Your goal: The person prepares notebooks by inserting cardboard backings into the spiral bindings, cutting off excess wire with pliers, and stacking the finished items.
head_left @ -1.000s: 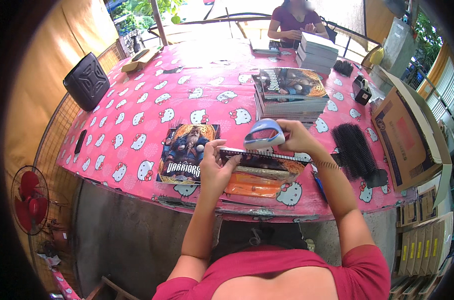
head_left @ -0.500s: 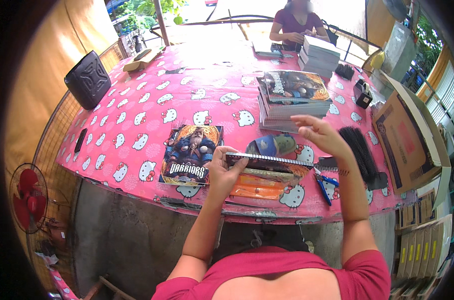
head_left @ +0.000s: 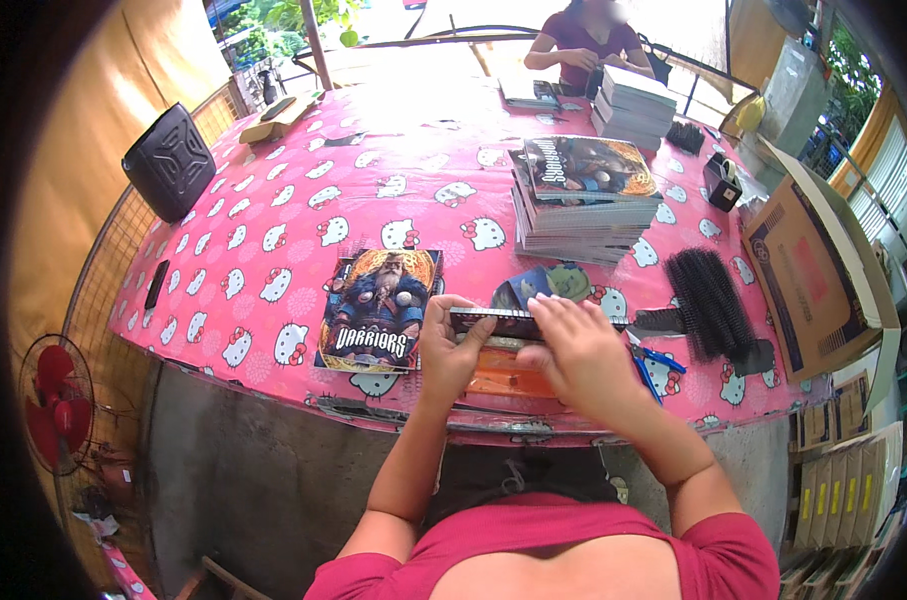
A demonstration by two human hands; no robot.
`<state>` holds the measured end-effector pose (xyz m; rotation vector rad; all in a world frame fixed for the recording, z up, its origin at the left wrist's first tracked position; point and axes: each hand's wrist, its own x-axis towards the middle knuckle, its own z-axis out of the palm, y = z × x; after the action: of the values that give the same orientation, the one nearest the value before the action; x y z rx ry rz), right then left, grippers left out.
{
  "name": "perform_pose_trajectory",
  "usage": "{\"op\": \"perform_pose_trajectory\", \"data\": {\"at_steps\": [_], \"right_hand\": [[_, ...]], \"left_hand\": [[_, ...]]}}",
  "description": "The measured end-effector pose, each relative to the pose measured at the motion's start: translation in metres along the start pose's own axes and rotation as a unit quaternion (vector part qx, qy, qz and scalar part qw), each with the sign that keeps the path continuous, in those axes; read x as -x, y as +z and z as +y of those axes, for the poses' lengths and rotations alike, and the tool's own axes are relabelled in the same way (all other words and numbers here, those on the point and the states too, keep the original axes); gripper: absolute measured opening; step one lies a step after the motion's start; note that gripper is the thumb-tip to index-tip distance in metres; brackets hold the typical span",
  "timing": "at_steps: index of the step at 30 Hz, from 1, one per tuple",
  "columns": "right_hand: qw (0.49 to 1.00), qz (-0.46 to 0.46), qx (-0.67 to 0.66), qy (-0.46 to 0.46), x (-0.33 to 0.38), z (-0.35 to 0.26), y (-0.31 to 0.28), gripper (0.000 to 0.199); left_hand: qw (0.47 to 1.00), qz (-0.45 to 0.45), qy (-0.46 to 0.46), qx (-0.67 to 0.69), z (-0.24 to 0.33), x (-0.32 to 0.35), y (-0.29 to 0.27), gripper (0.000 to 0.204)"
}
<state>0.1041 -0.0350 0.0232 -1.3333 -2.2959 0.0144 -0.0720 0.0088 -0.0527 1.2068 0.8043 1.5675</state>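
A spiral notebook is held edge-on above the near side of the table, its bound edge facing up. My left hand pinches its left end, thumb on the near side. Across the bound edge toward the right end lies my right hand, fingers over the far side and thumb on the near side; it covers much of the coil. To the left lies an illustrated book, face up. Blue-handled pliers rest just right of my right hand. An orange item shows below the notebook.
Beyond my hands stands a stack of notebooks. Bundled black plastic coils lie at right, by an open cardboard box. A black container stands far left. Across the table, a person sits near another stack.
My right hand has come down and left from above the table onto the notebook's bound edge. My left hand keeps its hold. The view has shifted slightly.
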Motion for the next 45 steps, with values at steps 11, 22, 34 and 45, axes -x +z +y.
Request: {"op": "perform_pose_trajectory", "data": {"at_steps": [11, 22, 34, 45], "right_hand": [[0.997, 0.036, -0.069, -0.003, -0.038, 0.011, 0.013, 0.019], [0.993, 0.100, -0.070, -0.001, -0.039, 0.002, 0.021, 0.011], [0.949, -0.311, 0.042, -0.037, -0.068, 0.011, -0.007, 0.048], [0.981, -0.190, -0.014, -0.026, -0.063, -0.015, -0.025, 0.039]], "left_hand": [[0.995, -0.034, 0.061, -0.076, 0.000, -0.005, 0.000, 0.022], [0.993, -0.030, 0.067, -0.093, 0.002, -0.004, -0.001, 0.019], [0.995, -0.064, 0.027, -0.064, -0.005, -0.001, -0.010, 0.029], [0.999, -0.034, -0.004, 0.027, -0.001, 0.003, -0.016, 0.046]]}}
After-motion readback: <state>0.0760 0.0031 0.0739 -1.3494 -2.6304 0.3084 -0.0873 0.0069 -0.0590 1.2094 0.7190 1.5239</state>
